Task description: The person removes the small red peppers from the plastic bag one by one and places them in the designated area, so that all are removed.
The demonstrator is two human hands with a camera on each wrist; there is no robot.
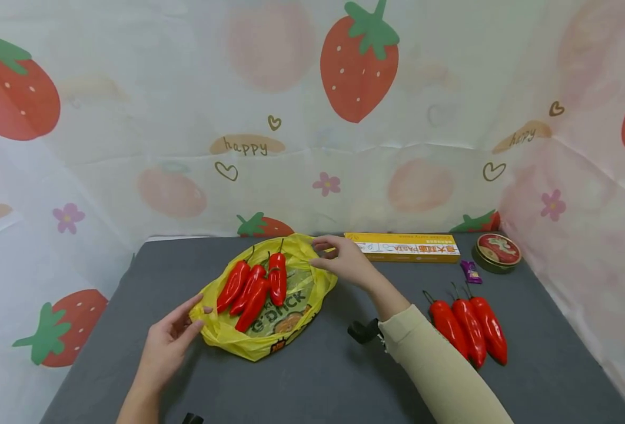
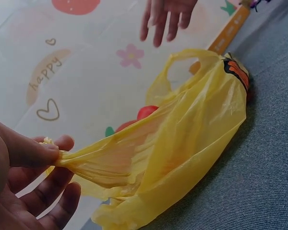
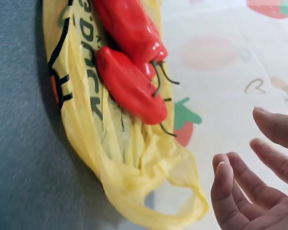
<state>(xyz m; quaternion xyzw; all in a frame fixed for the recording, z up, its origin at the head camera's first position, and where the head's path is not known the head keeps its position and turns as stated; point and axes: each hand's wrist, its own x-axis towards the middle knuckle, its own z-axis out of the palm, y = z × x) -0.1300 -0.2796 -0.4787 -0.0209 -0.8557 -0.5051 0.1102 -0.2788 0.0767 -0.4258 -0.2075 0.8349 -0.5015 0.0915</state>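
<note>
A yellow plastic bag (image 1: 240, 348) lies on its side on the dark grey worktop (image 1: 318, 377), left of centre, its rim spread into a rough oval and its printed inside showing dark lettering. Four glossy red peppers (image 1: 253, 303) rest in it, three side by side toward the left and one beside them near the far edge, their thin stems pointing away from the person. The left hand (image 1: 168, 341) is at the near left side of the bag and pinches a gathered bit of its edge between thumb and fingers; the left wrist view shows the plastic drawn into creases from that grip. The right hand (image 1: 346, 260), at the end of a cream sleeve (image 1: 439, 365), hangs beside the far right edge, with its fingers loosely bent, thumb apart from them, and nothing held. In the right wrist view it is just beside a loop handle (image 3: 201, 205) of the bag, with a gap between the two. On the right side of the worktop three more red peppers (image 1: 470, 333) lie next to one another, stems also pointing away. Beyond them are a small purple packet (image 1: 471, 272) and, near the far right corner, a round tin (image 1: 498, 252) with a red lid. A long yellow-and-white pasta box (image 1: 405, 247) lies along the back edge, before a pale backdrop (image 1: 302, 126) printed with strawberries, hearts and flowers.
</note>
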